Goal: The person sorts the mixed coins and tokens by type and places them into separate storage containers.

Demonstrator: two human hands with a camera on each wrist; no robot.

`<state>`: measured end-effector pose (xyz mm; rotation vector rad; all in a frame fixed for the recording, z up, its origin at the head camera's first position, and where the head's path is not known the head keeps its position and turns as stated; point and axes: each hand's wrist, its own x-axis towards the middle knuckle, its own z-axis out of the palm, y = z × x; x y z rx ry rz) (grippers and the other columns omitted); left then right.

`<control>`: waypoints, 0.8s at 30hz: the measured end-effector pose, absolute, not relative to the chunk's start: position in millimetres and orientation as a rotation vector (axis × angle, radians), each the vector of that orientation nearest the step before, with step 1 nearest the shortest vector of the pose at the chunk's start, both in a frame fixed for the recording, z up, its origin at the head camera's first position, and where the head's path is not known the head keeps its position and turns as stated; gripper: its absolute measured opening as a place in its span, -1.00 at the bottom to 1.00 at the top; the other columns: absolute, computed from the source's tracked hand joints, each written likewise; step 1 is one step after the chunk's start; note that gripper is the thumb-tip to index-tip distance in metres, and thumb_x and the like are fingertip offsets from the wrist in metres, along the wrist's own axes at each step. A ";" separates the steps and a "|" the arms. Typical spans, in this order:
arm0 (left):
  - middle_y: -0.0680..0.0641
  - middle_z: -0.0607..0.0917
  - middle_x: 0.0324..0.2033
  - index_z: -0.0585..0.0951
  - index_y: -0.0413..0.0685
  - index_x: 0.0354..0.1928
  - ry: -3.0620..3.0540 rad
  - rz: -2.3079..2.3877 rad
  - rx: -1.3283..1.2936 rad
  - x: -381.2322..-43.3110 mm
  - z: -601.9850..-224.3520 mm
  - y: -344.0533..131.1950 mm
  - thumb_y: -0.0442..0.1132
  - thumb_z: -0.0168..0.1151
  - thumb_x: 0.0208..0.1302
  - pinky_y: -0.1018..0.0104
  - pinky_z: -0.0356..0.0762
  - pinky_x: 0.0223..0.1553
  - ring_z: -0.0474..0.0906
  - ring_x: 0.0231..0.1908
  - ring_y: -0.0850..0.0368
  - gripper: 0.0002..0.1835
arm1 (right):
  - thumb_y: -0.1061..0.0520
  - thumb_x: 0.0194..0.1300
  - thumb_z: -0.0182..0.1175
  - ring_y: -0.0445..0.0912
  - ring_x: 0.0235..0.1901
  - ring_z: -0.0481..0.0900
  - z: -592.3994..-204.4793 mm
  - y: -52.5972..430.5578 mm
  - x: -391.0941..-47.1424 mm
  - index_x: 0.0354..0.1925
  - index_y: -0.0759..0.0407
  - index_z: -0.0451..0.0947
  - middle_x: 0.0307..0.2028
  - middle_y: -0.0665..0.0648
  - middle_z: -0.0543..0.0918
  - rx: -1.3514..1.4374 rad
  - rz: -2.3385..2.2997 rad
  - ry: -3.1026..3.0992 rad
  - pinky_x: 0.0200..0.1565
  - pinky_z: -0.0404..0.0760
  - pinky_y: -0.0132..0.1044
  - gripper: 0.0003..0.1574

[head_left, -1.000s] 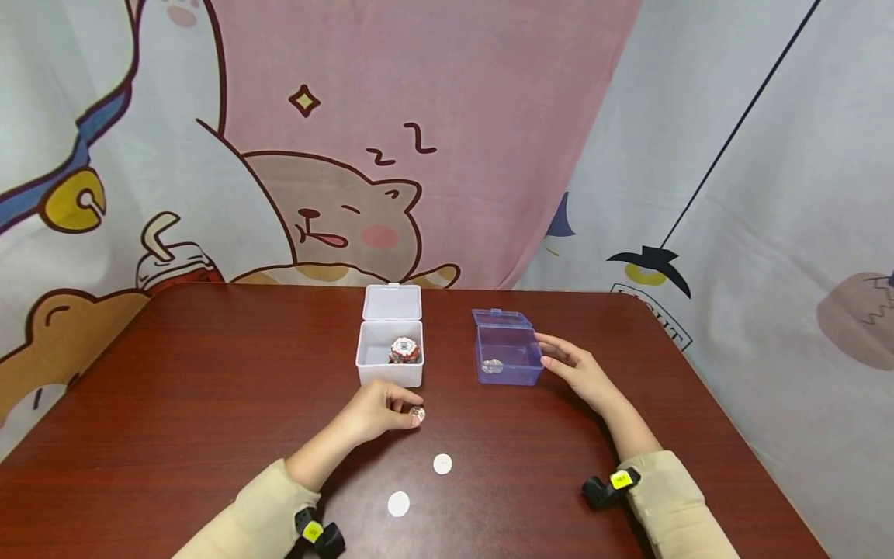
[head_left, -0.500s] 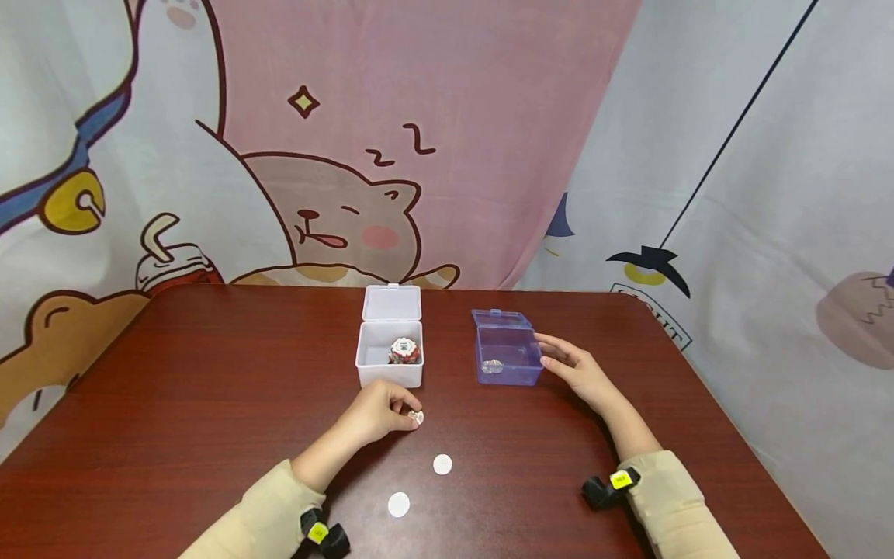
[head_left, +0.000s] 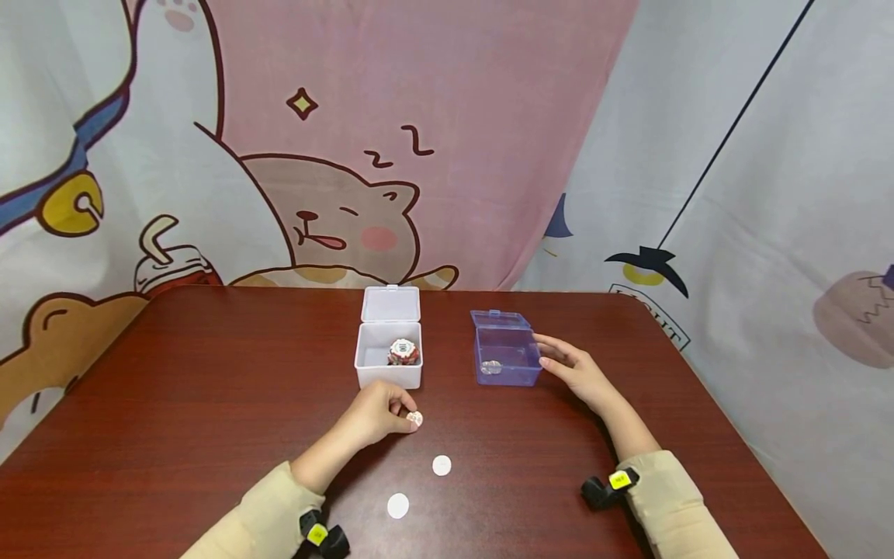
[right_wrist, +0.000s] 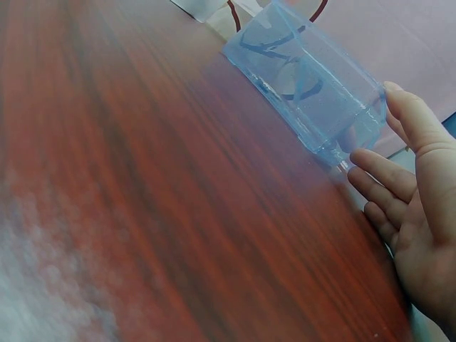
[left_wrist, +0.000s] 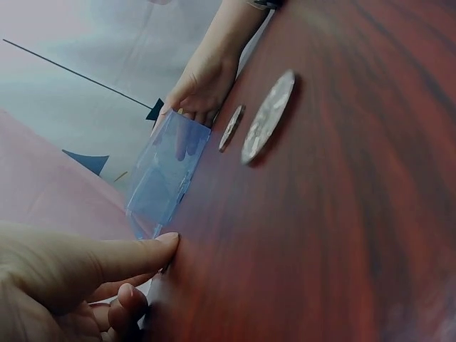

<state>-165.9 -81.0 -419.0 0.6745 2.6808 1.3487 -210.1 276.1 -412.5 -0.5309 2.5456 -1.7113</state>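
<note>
Between thumb and fingertips, my left hand pinches a small silver coin just in front of the white box. Only a sliver of that coin shows past the thumb in the left wrist view. Poker chips are stacked inside the white box, whose lid stands up. My right hand rests at the right side of the translucent blue box, thumb and fingers extended against its wall. Silver coins lie in the front left corner of this box.
Two more coins lie flat on the dark wooden table: one coin nearer the boxes, the other coin closer to the front. The blue box's lid is raised too. A cartoon-print curtain hangs behind the table.
My left hand has drawn very slightly toward the front, and the pinched coin has shifted a little between its fingers. The right hand, both boxes and the coins on the table stay put.
</note>
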 end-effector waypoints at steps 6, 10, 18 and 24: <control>0.11 0.31 -0.80 0.60 -0.10 -0.62 2.695 1.345 0.644 -165.6 -421.3 -81.5 -0.36 0.46 -0.26 0.43 0.22 -0.63 0.23 -0.70 0.31 -0.83 | 0.16 0.28 0.08 0.13 0.06 0.37 -412.3 276.2 -209.4 0.24 0.22 0.26 0.09 0.31 0.42 -0.531 -1.698 2.559 -0.07 0.38 -0.43 -0.43; 0.11 0.32 -0.81 0.59 -0.06 -0.68 2.701 1.353 0.616 -165.2 -422.3 -81.9 -0.29 0.45 -0.20 0.42 0.20 -0.65 0.23 -0.70 0.31 -0.83 | 0.18 0.27 0.08 0.13 0.06 0.37 -412.7 276.6 -209.5 0.23 0.22 0.26 0.09 0.32 0.42 -0.539 -1.714 2.547 -0.07 0.39 -0.44 -0.43; 0.13 0.31 -0.80 0.60 -0.08 -0.69 2.694 1.423 0.642 -164.4 -420.9 -83.0 -0.34 0.39 -0.12 0.45 0.18 -0.64 0.22 -0.69 0.33 -0.85 | 0.18 0.27 0.09 0.13 0.07 0.36 -416.8 278.4 -213.0 0.23 0.21 0.27 0.09 0.31 0.42 -0.557 -1.749 2.515 -0.07 0.39 -0.43 -0.43; 0.13 0.32 -0.79 0.59 -0.11 -0.68 2.646 1.497 0.603 -164.2 -420.1 -82.7 -0.37 0.36 -0.10 0.45 0.18 -0.63 0.24 -0.66 0.31 -0.85 | 0.13 0.27 0.10 0.04 0.07 0.39 -428.7 285.1 -220.5 0.23 0.07 0.30 0.09 0.24 0.44 -0.552 -1.733 2.536 -0.05 0.39 -0.41 -0.44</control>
